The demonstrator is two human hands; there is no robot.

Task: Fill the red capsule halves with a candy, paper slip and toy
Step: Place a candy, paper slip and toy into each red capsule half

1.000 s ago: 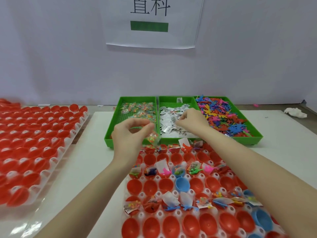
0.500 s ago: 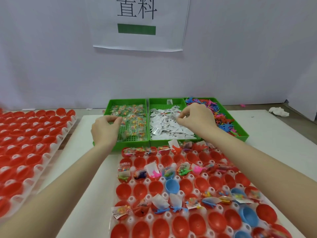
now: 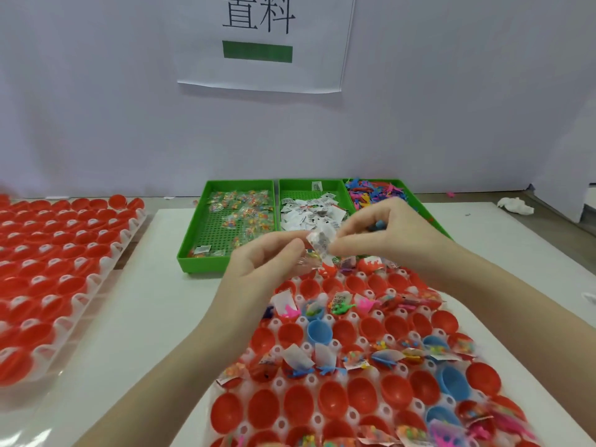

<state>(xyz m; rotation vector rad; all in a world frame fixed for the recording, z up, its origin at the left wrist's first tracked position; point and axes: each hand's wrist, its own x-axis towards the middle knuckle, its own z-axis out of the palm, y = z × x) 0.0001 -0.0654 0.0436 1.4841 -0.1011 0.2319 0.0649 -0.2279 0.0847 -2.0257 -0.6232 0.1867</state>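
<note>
white tabletop before a pale wall: left hand pinches a clear crinkly candy packet while right hand pinches a white paper slip against it, a blue toy half hidden under its curled fingers, all above the far edge of the white dimpled tray of glossy red capsule halves. half a second ago the hands were apart over the green mesh bins; packet contents are blurred.
</note>
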